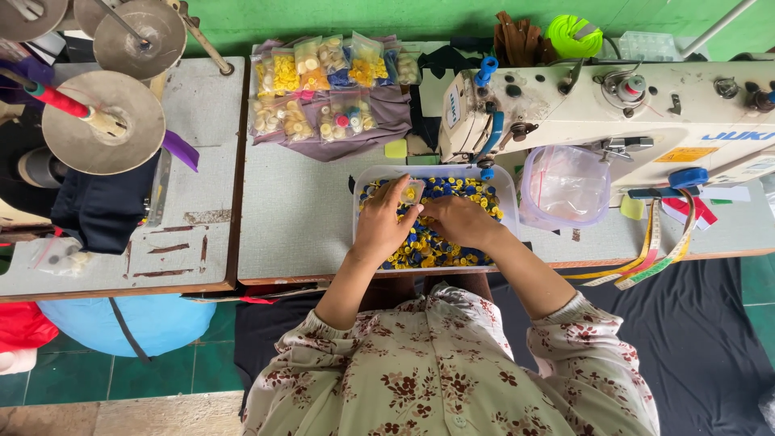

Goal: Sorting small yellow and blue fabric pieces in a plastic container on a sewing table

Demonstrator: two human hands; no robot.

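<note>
- Head view, looking straight down: both hands work inside a clear plastic tray [506, 187] heaped with blue and yellow buttons [428, 246].
- Left hand [383, 226], at 9 o'clock in the tray, has its fingers curled together, pinching a small clear bag [412, 191] that appears to hold a few pale buttons.
- Right hand [460, 220], just beside it at the tray's centre, lies palm down; whether it grips anything cannot be told (fingertips hidden).
- Sorting judged partly done: several filled button packets [323, 85] lie on purple cloth at 11 o'clock from the tray.
- Much is left: the tray is mostly full, colours mixed.
- Sewing machine [613, 109] sits at 2 o'clock, an empty clear tub [565, 187] beside the tray.
</note>
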